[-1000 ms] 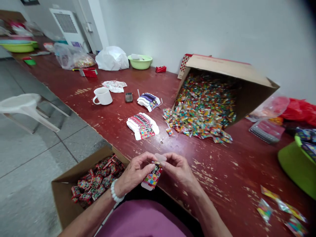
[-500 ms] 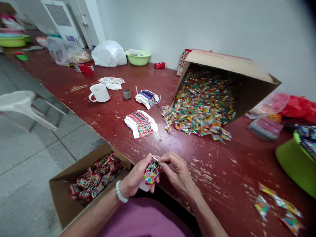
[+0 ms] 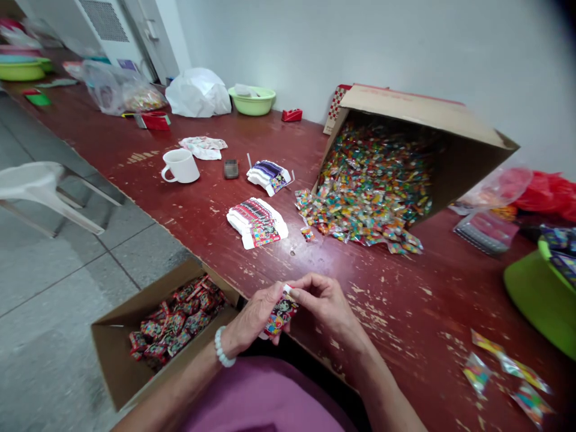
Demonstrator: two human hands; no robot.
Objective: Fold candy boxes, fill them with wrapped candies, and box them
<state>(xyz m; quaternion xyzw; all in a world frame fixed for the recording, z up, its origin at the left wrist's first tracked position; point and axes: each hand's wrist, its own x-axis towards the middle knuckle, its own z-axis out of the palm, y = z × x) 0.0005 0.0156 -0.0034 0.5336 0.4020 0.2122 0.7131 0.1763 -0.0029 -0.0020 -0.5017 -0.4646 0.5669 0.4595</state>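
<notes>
My left hand (image 3: 254, 315), wearing a white bead bracelet (image 3: 221, 347), and my right hand (image 3: 324, 306) pinch a colourful printed card (image 3: 281, 316) between them, just above the table's near edge. Below my left hand stands an open cardboard box (image 3: 119, 327) full of red wrapped packets (image 3: 175, 318). Farther off lie a stack of printed cards (image 3: 257, 223) and a smaller stack (image 3: 270, 177). A tipped cardboard carton (image 3: 418, 108) spills many bright candy packets (image 3: 369, 192) across the red wooden table (image 3: 396, 300).
A white mug (image 3: 181, 166), a phone (image 3: 231, 168) and a crumpled cloth (image 3: 203, 147) sit mid-table. Loose packets (image 3: 508, 372) lie at the right near a green basin (image 3: 544, 300). Plastic bags and a bowl (image 3: 252, 101) line the wall. A white chair (image 3: 40, 186) stands on the tiled floor.
My hands have closed in around the card, which now sits tilted between the fingers with less of it showing. The view has shifted slightly, moving the table items up and left.
</notes>
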